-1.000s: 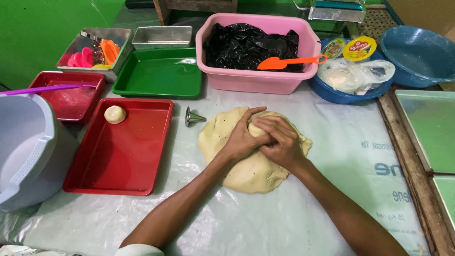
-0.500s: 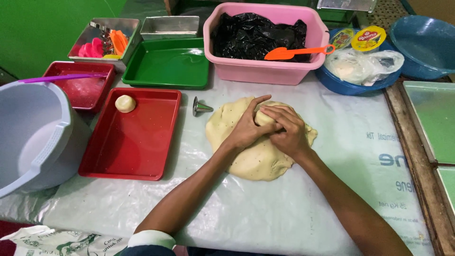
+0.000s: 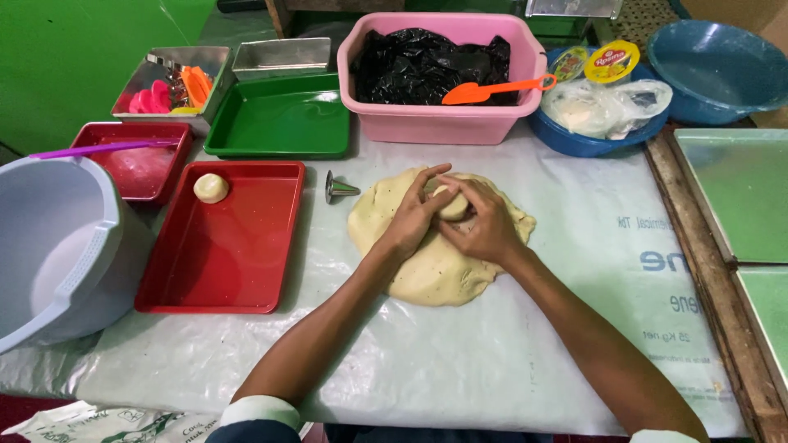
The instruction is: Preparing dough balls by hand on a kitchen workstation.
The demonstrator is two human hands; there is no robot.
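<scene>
Two hands: left hand (image 3: 410, 220) and right hand (image 3: 484, 226) cupped closed round small dough lump (image 3: 451, 205) | atop dough mass (image 3: 435, 254) | best rolled gently, evenly.

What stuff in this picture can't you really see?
Head view only:
- The dough under the left hand and right hand: the hands cover the small lump between them.
- Inside the pink tub: a black plastic bag hides it.
- The grey bucket: cut off by the left edge.
- The bits in the metal tray: too small to tell.
- The blue bowl: cut off at the top right corner.
</scene>
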